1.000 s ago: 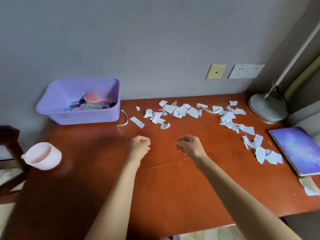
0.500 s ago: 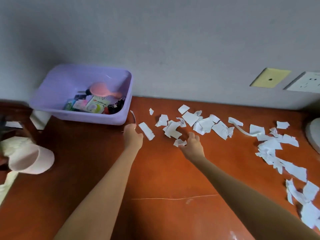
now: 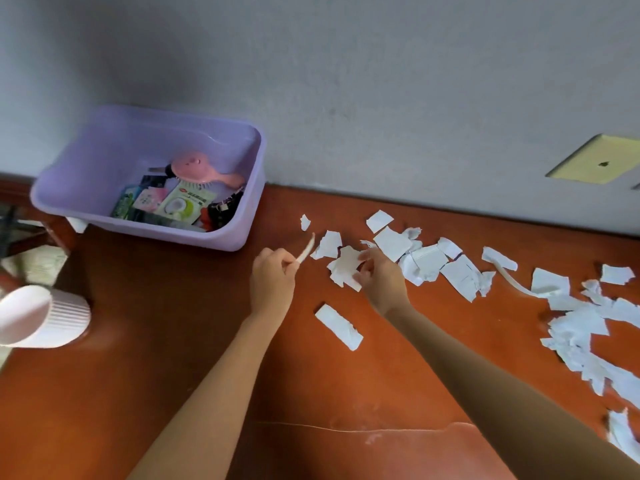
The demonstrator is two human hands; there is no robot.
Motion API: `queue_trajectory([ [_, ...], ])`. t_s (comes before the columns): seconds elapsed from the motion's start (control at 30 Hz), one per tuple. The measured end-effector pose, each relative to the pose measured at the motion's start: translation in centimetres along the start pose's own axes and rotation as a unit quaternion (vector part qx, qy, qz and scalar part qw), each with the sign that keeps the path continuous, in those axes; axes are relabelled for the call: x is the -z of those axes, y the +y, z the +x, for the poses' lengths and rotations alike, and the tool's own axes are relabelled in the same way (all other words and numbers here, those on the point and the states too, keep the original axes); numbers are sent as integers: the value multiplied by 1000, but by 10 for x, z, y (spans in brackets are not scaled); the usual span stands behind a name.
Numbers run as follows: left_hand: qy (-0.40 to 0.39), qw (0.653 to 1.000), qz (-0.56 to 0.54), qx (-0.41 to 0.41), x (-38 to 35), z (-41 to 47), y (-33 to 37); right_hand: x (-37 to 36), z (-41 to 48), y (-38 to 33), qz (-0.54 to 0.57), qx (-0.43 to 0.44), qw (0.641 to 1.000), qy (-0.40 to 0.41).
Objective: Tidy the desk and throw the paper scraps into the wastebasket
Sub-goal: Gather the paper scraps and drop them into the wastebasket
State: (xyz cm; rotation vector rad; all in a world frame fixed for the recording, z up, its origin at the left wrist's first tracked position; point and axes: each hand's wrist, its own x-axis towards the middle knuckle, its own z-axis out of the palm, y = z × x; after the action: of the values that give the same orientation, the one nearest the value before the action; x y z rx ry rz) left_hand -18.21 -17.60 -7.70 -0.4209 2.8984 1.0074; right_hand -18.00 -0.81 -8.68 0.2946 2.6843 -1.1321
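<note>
While the red-brown desk (image 3: 138,375) lies littered along its wall side, we see the paper scraps (image 3: 457,275) trailing away rightward from our right hand (image 3: 382,280), so that hand is nearer the bulk; the pink ribbed cup (image 3: 52,317), likely our wastebasket, sits well apart on the left, nearer our left hand (image 3: 272,282); right fingers pinch a torn piece (image 3: 346,263) at the heap's left end; left fingers pinch a thin strip (image 3: 306,250), angled up and right.

- Worktop (image 3: 173,358): red-brown wood, set against the wall.
- Purple bin (image 3: 239,233): back left.
- Scraps (image 3: 460,275): strewn from the middle to the right.
- One strip (image 3: 338,326): apart, nearer the front.
- Pink cup (image 3: 52,317): left edge.
</note>
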Motion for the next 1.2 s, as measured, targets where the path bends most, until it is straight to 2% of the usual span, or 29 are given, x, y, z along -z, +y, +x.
queue_trajectory([
  [0.17, -97, 994, 38, -24, -10, -7, 9, 2, 15, -2, -115, 17, 991, -70],
  [0.23, -127, 991, 43, -24, -13, -11, 11, 3, 19, -2, -154, 24, 985, -69],
  [0.3, -119, 992, 31, -3, -14, -12, 11, 4, 21, -3, -182, 34, 981, -49],
  [0.4, -63, 997, -34, 30, -13, -10, 12, 6, 17, -3, -165, 29, 985, -42],
  [0.53, -24, 997, -67, 22, -11, -3, 22, 14, 3, 3, -99, 27, 988, -115],
  [0.6, -33, 997, -63, 7, -13, 2, 30, 20, -2, 9, -87, 28, 987, -132],
  [0.7, -91, 995, -22, -17, -22, 12, 42, 34, 0, 19, -56, 4, 991, -119],
  [0.77, -124, 992, 6, -14, -31, 16, 50, 42, 1, 26, -60, -1, 992, -108],
  [0.87, -134, 991, 27, 7, -43, 19, 57, 46, 1, 32, -60, -16, 993, -101],
  [1.0, -81, 994, 70, -6, -53, 15, 54, 43, 4, 36, -55, -26, 994, -88],
  [1.2, -4, 999, 44, -1, -52, 14, 42, 35, 27, 23, -97, 36, 991, -87],
])
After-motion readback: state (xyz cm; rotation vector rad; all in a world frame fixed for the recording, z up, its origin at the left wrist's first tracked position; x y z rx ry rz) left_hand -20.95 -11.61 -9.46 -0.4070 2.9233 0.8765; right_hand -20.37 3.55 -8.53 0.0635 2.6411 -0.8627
